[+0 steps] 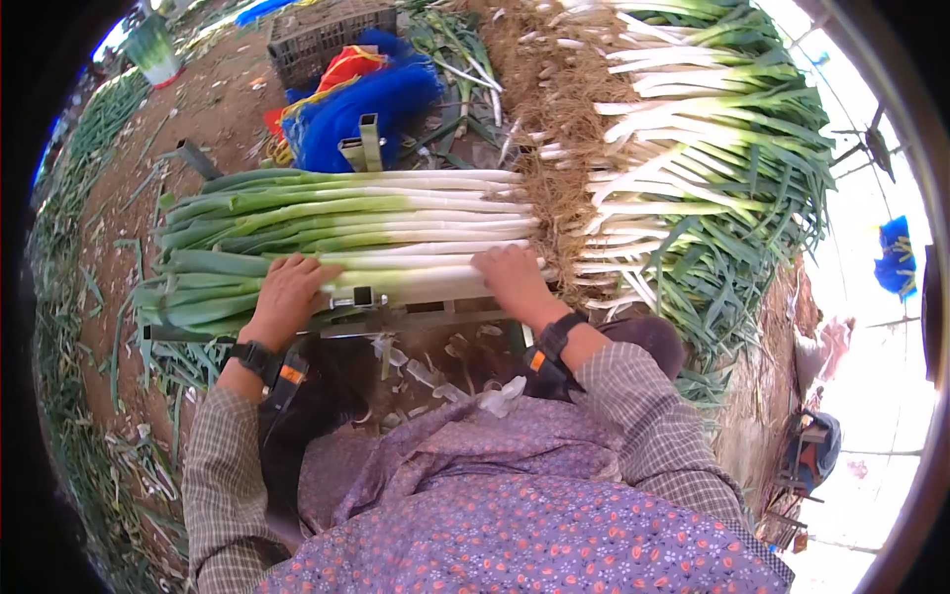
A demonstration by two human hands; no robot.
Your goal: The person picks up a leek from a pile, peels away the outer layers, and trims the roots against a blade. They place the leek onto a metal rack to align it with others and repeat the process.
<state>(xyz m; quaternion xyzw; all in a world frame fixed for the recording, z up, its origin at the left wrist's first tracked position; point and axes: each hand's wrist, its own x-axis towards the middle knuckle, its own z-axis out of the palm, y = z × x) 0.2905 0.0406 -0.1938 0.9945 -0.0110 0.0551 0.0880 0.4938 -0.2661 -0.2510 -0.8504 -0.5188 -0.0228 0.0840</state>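
A layer of leeks (396, 223) lies side by side across a metal frame (445, 319), green tops to the left and white root ends to the right. My left hand (287, 289) is closed over the nearest leeks where the green begins, beside a metal clamp (352, 297). Farther right, my right hand (515, 281) curls over the white part of the same front leeks, close to the roots. Both sets of fingertips are partly hidden against the stalks.
A large heap of leeks (703, 148) fills the right side, roots facing the row. Behind the frame are blue netting (356, 114) and a dark crate (322, 45). Upright metal posts (362, 144) rise at the frame's far edge. Leaf scraps (69, 327) cover the ground at left.
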